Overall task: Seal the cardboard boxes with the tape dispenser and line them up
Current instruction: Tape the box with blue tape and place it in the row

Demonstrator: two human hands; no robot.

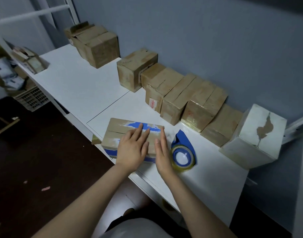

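Head view: a cardboard box (120,130) lies at the near edge of the desk (78,86). The left hand (131,149) rests flat on top of it, fingers straight. The right hand (161,152), also unclenched, stands at the box's right edge, and the tape dispenser (183,152) sits just right of it.

I see a brown cardboard box (119,133) patched blue and white, a blue tape dispenser (183,141) with yellowish roll (183,169), a white bench (75,86), a white box (250,152) torn brown
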